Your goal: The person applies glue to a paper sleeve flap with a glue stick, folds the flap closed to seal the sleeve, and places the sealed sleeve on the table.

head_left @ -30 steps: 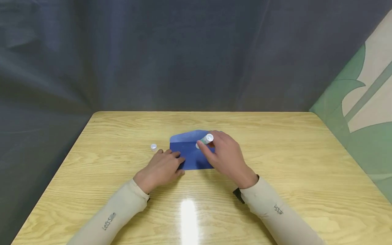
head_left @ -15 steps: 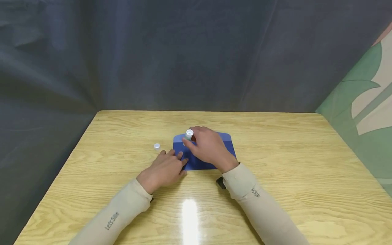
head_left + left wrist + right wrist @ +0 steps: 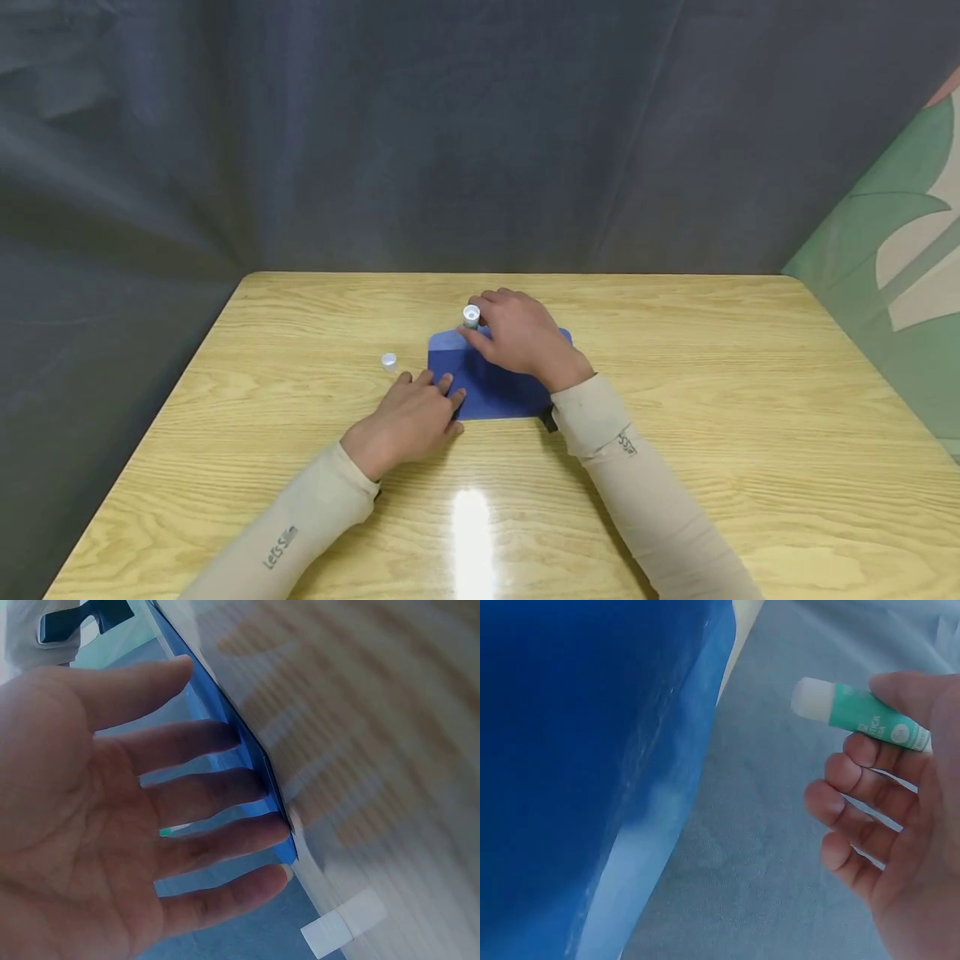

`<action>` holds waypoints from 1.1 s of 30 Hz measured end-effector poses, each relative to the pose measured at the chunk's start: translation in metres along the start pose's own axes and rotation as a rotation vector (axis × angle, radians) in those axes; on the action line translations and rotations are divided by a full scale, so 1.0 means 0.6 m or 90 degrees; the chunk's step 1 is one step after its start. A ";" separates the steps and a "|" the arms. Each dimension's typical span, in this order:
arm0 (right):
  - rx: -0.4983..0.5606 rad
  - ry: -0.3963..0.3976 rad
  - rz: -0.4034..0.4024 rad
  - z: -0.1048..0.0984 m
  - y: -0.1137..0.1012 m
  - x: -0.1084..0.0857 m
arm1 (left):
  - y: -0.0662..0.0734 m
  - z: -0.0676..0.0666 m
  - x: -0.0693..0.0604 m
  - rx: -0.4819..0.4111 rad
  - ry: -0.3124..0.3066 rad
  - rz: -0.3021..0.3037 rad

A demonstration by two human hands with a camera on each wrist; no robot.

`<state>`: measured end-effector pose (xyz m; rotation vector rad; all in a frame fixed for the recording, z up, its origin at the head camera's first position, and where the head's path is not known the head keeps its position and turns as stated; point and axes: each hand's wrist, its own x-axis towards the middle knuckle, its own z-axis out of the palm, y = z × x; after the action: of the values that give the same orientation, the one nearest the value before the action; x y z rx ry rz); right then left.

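A blue envelope (image 3: pixel 498 396) lies on the table with its lighter flap (image 3: pixel 447 340) unfolded toward the far side. My left hand (image 3: pixel 408 423) rests with spread, straight fingers on the envelope's left end. In the right wrist view, my right hand (image 3: pixel 900 802) pinches a green-and-white glue stick (image 3: pixel 874 716) between thumb and fingers. That uncapped glue stick is apart from the flap (image 3: pixel 641 855) there. From the head view, the right hand (image 3: pixel 521 337) is over the flap's far edge and covers part of it. A white cap (image 3: pixel 388 361) stands left of the envelope.
The wooden table (image 3: pixel 712 400) extends on both sides of the envelope. A dark curtain (image 3: pixel 450 133) hangs behind its far edge, and a patterned green and beige cloth (image 3: pixel 892 242) hangs at the right.
My right hand has swept left along the flap with the glue stick, then moved slightly farther back. The glue stick now points more upright. My left hand has stayed on the envelope.
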<state>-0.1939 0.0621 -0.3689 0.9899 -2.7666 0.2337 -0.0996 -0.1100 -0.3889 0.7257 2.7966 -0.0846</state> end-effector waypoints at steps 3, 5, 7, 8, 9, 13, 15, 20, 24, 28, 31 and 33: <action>-0.027 -0.003 -0.024 0.004 0.005 0.004 | 0.000 0.000 -0.001 0.001 0.006 0.003; -0.044 -0.009 -0.046 0.007 0.005 0.005 | 0.000 0.000 -0.001 -0.002 0.011 0.008; -0.057 -0.015 -0.062 0.010 0.005 0.006 | 0.001 -0.002 -0.001 -0.005 0.015 0.011; -0.060 -0.018 -0.065 0.011 0.005 0.007 | 0.002 -0.002 -0.001 -0.006 0.017 0.013; -0.057 -0.022 -0.067 0.013 0.005 0.007 | 0.003 -0.003 -0.001 -0.007 0.017 0.013; -0.030 -0.044 -0.074 0.022 0.003 0.009 | 0.006 -0.005 -0.001 -0.007 0.015 0.011; -0.012 -0.060 -0.080 0.028 0.002 0.011 | 0.006 -0.005 0.000 -0.002 0.014 0.009; 0.009 -0.085 -0.088 0.035 -0.002 0.014 | 0.006 -0.002 0.003 0.014 0.026 0.014; 0.011 -0.089 -0.091 0.038 -0.003 0.016 | 0.005 -0.001 0.004 0.013 0.029 0.016; 0.021 -0.089 -0.097 0.043 -0.003 0.019 | 0.002 0.000 0.003 0.008 0.024 0.010; 0.030 -0.093 -0.098 0.046 -0.006 0.022 | 0.000 0.001 0.000 0.006 0.020 0.003; 0.033 -0.095 -0.096 0.048 -0.007 0.022 | -0.001 0.002 -0.002 0.005 0.019 0.001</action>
<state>-0.2051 0.0447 -0.3931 1.2721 -2.8115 0.2168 -0.0988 -0.1112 -0.3900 0.7368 2.8262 -0.0841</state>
